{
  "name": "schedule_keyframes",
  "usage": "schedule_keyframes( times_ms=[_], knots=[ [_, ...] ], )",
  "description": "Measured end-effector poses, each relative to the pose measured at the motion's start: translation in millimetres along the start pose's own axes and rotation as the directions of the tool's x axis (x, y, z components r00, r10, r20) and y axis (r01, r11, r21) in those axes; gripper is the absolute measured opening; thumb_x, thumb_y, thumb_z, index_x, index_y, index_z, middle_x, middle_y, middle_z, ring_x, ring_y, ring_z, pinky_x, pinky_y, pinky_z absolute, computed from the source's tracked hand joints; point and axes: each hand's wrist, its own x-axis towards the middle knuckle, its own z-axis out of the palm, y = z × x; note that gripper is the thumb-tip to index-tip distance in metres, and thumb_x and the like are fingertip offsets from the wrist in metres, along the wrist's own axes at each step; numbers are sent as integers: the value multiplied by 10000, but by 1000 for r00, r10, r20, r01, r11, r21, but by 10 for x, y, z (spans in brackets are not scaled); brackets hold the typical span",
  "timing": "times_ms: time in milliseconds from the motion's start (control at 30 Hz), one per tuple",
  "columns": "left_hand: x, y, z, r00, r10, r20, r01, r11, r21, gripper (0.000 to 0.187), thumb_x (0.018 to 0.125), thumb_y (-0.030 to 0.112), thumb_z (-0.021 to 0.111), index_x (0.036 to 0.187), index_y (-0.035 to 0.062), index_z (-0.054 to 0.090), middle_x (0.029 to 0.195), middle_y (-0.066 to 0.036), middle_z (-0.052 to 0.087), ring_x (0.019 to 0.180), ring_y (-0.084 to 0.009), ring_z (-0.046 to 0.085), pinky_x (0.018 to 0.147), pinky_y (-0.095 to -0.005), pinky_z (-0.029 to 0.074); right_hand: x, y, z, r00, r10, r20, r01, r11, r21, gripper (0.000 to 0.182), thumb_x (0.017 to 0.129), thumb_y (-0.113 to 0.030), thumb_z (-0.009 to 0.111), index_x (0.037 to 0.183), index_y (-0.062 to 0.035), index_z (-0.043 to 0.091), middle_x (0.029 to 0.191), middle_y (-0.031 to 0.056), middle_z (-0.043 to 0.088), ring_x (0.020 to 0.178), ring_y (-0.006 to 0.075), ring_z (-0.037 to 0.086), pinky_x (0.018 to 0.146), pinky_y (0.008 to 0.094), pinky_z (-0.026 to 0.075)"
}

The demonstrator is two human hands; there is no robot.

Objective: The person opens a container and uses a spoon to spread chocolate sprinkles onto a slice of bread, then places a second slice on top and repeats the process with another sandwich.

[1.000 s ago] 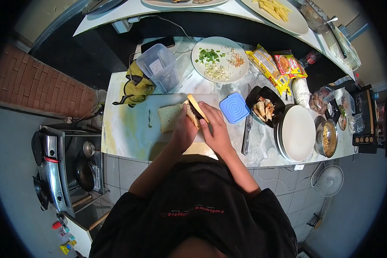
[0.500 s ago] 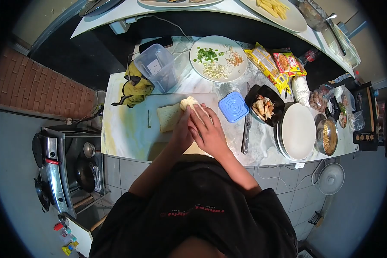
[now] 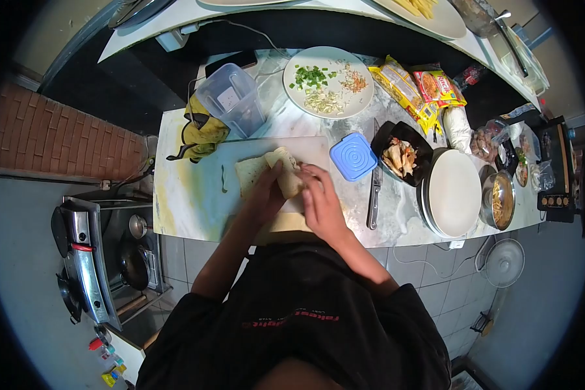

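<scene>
A slice of bread [image 3: 284, 162], bent or rolled along its length, is held up over the cutting board [image 3: 305, 144]. My left hand [image 3: 265, 198] grips its left side, the thumb lying on its face. On the right edge, the bent fingers of my right hand [image 3: 324, 203] press against the bread; their tips are partly hidden. Behind my left hand, another bread slice [image 3: 247, 174] lies flat on the board.
Right of the board are a blue lid [image 3: 353, 157], a knife [image 3: 374, 201] and a black bowl [image 3: 423, 151] of cooked meat. A plate [image 3: 299, 104] of chopped vegetables, a plastic container [image 3: 244, 117] and a yellow cloth [image 3: 205, 133] stand behind. Stacked plates [image 3: 454, 195] sit farther right.
My hands have moved apart from their overlapped position on the bread. The slice now stands more upright and shows more of its face. My right hand has shifted to its right edge.
</scene>
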Motion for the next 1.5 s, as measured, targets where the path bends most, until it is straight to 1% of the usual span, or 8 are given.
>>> schedule_keyframes(
  times_ms=[67, 200, 400, 533, 900, 1033, 1200, 1500],
  knots=[
    [-34, 79, -32, 999, -42, 25, 41, 999, 24, 368, 1070, 286, 519, 1326, 22, 497, 1266, -134, 619, 1156, -254, 636, 1034, -418, 503, 57, 21, -67, 988, 100, -117, -93, 994, 61, 292, 961, 0, 553, 1241, 1, 636, 1242, 180, 576, 1144, 377, 594, 968, 410, 493],
    [-104, 197, 124, 995, -101, -10, 101, 981, 164, 434, 1058, 332, 533, 1370, 33, 490, 1285, -131, 622, 1182, -258, 626, 1065, -428, 489, 142, 97, -149, 980, 181, -80, -171, 978, 116, 227, 965, 10, 574, 1172, 3, 665, 1138, 179, 582, 1021, 348, 640, 869, 391, 521],
    [-111, 238, 182, 995, -103, 1, 102, 983, 153, 359, 1082, 252, 491, 1348, 10, 477, 1271, -138, 612, 1160, -259, 639, 1031, -423, 521, 239, 35, -200, 985, 167, -50, -158, 977, 142, 176, 927, 26, 622, 1094, 9, 676, 1090, 171, 578, 937, 340, 656, 808, 389, 524],
    [-115, 252, 173, 989, -148, 11, 145, 981, 131, 355, 1080, 247, 506, 1351, 19, 480, 1269, -121, 603, 1165, -235, 630, 1013, -408, 531, 267, 120, -192, 980, 201, 17, -201, 971, 132, 133, 916, 21, 631, 1044, 9, 668, 1075, 168, 568, 901, 357, 650, 776, 402, 523],
    [-45, 236, 240, 967, -162, -197, 235, 868, 438, 451, 1038, 267, 608, 1405, 37, 480, 1265, -68, 607, 1143, -172, 623, 975, -359, 525, 306, 285, -239, 957, 237, 167, -246, 968, 38, 81, 897, -23, 653, 968, 2, 624, 1031, 168, 557, 897, 389, 626, 790, 454, 502],
    [61, 202, 199, 963, -167, -209, 240, 886, 398, 467, 1036, 255, 614, 1407, 13, 466, 1257, -89, 613, 1136, -192, 632, 965, -367, 535, 313, 320, -229, 979, 183, 89, -182, 983, -20, 83, 888, -21, 661, 957, 3, 623, 975, 158, 556, 863, 366, 629, 766, 436, 508],
    [56, 220, 276, 968, -165, -188, 223, 912, 346, 472, 1039, 267, 609, 1409, 12, 466, 1265, -96, 615, 1139, -195, 636, 961, -358, 536, 328, 307, -235, 953, 303, 13, -302, 945, 127, 74, 871, -19, 692, 934, 5, 660, 917, 123, 587, 797, 247, 629, 707, 353, 506],
    [88, 231, 160, 966, -213, -148, 251, 913, 322, 435, 1052, 266, 584, 1396, 24, 471, 1254, -76, 607, 1124, -170, 634, 956, -353, 542, 346, 375, -186, 948, 318, 34, -318, 929, 190, 77, 872, -31, 713, 946, -11, 702, 942, 95, 612, 764, 211, 609, 699, 328, 493]
  ],
)
